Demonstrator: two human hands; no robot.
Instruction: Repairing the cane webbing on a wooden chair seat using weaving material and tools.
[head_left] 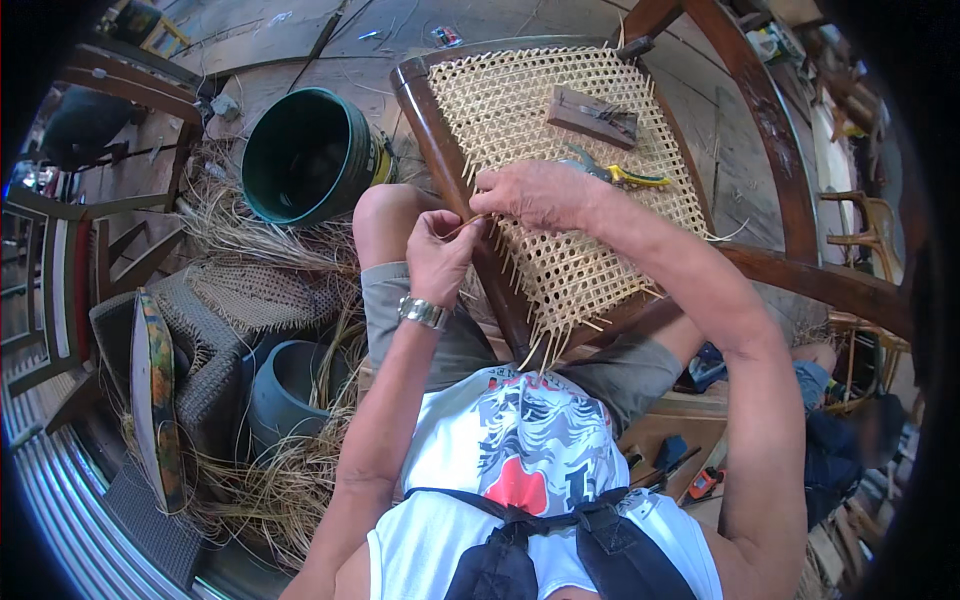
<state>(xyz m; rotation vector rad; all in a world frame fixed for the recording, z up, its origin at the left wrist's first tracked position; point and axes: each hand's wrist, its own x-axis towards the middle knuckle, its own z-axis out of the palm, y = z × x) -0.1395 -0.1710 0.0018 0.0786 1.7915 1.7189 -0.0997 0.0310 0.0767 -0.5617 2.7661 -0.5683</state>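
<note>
Across my lap lies a wooden chair, its seat woven with pale cane webbing (560, 255) in an open pattern. Loose cane ends stick out along the seat's edges. At the left rail of the dark seat frame (440, 130), my left hand (440, 255) pinches a thin cane strand (462, 229). My right hand (535, 193) is bent over the webbing's left edge, fingertips closed close to the same strand; what they grip is hidden. Just beyond it, pliers (637, 178) with yellow handles rest on the webbing. Farther up sits a small wooden block (592, 117) with thin pieces on top.
A dark green bucket (345, 150) stands left of the chair, and a grey-blue bucket (275, 390) is lower left. Heaps of cane strips (265, 490) surround both. The chair's curved back frame (780, 130) rises at right. An orange-and-black tool (704, 484) lies lower right.
</note>
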